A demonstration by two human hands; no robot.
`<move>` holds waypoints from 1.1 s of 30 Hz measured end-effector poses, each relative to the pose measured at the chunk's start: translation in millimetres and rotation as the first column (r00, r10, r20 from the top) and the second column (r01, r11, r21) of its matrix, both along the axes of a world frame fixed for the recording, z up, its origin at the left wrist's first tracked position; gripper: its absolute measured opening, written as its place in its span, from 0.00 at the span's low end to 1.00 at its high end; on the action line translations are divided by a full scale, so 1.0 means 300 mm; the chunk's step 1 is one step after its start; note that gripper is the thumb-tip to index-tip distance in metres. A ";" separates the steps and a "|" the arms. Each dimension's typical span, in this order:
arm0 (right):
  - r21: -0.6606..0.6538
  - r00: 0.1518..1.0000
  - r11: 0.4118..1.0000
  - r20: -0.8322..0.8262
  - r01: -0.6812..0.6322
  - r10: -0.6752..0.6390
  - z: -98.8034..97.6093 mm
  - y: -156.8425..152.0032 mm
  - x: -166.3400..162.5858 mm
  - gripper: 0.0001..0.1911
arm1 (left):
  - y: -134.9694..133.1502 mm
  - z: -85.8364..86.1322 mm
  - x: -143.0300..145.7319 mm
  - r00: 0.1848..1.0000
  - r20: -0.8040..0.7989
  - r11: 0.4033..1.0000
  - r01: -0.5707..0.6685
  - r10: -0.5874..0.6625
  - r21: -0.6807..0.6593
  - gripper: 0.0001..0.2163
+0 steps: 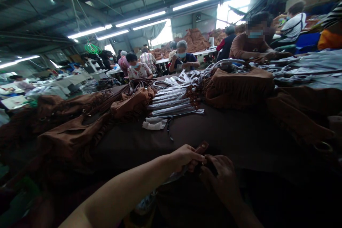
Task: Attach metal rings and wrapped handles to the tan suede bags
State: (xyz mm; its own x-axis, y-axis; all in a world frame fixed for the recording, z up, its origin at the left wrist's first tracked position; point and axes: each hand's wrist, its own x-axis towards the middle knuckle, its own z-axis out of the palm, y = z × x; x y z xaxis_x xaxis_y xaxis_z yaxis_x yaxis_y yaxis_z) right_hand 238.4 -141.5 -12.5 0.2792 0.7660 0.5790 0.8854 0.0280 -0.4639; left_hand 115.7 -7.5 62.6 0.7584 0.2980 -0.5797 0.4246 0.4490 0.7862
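My left hand (187,157) grips a brown leather strap (202,147), thumb on top. The strap's end, with a small metal stud or hole, sticks out beyond my fingers. Whitish wrapping (175,176) hangs below this hand and seems to belong to the strap. Close against the left fingertips, my right hand (220,171) is closed in a pinch. Shadow hides what its fingers hold. Both hands are at the near edge of the dark brown table (213,128). Further in lies a row of white-wrapped straps (172,101) with brown ends.
Brown fringed suede bags lie left (72,133), at centre left (132,103) and right (237,82). A white wrapping scrap (155,124) and a thin dark strip (169,130) lie ahead. A co-worker (253,39) works across the table at right; several others sit further back.
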 end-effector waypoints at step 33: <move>0.026 0.995 0.996 0.050 -0.082 0.081 -0.091 -0.028 0.015 0.20 | -0.051 -0.022 -0.020 1.000 -0.005 0.997 -0.016 0.016 -0.071 0.13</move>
State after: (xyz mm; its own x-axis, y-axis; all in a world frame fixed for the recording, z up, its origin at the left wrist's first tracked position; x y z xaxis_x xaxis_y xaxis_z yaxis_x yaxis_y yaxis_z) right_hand 242.8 -150.1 -39.7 0.1875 0.7685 0.6117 0.9011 0.1134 -0.4186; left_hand 109.8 -22.9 55.9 0.7511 0.2676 -0.6035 0.4206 0.5105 0.7500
